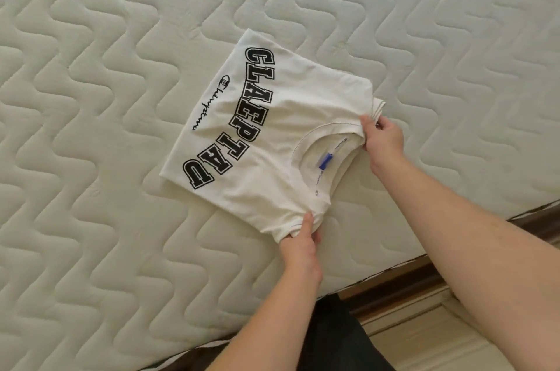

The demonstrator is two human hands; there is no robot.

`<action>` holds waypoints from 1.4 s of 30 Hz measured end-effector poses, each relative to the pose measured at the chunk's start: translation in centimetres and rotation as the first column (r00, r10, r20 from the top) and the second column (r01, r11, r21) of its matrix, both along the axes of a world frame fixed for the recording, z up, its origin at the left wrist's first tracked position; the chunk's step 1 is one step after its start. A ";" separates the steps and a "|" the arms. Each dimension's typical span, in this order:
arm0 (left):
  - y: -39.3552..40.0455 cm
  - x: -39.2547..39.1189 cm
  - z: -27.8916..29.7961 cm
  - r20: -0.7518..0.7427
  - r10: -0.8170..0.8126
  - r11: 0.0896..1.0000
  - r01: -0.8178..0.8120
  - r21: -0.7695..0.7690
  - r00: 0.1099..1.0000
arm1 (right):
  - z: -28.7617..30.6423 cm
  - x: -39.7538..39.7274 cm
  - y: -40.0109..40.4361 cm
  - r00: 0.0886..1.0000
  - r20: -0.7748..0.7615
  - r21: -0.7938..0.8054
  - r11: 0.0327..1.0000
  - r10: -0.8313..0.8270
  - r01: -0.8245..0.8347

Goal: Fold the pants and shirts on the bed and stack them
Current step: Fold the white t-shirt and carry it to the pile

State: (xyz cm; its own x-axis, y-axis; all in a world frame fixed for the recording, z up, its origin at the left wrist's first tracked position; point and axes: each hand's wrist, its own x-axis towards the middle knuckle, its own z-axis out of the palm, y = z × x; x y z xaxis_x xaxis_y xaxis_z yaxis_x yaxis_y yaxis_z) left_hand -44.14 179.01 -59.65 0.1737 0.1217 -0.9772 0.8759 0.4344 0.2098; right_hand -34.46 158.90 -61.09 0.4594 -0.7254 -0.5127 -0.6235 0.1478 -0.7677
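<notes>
A white T-shirt (272, 128) with big black block letters lies folded into a rectangle on the quilted mattress (91, 97). Its collar with a blue tag faces me. My left hand (303, 244) pinches the shirt's near corner, thumb on top. My right hand (383, 135) grips the corner beside the collar on the right, where the folded layers bunch up. No pants or other shirts are in view.
The mattress edge (424, 261) runs diagonally across the lower right, with a dark wooden bed frame (403, 288) and a pale floor (454, 346) below it. My dark clothing (336, 337) shows at the bottom.
</notes>
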 end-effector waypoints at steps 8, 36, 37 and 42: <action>-0.2 -0.2 2.9 -0.075 -0.837 0.537 0.786 -0.307 0.543 | -2.0 -1.8 -4.2 0.994 -0.103 -0.010 0.999 0.042 -0.043; -19.1 24.6 -2.0 -0.415 0.012 -0.540 -0.356 0.762 -0.910 | -0.5 -13.6 12.6 0.887 -0.460 0.215 0.974 0.030 0.079; -19.9 24.7 -2.0 -0.443 0.004 -0.563 -0.368 0.740 -0.896 | -0.4 -13.4 12.8 0.889 -0.457 0.199 0.977 0.019 0.081; -22.6 25.3 -2.0 -0.421 -0.262 -0.685 -0.140 0.715 -0.869 | -0.1 -12.7 13.9 0.934 -0.330 0.313 0.917 -0.137 0.246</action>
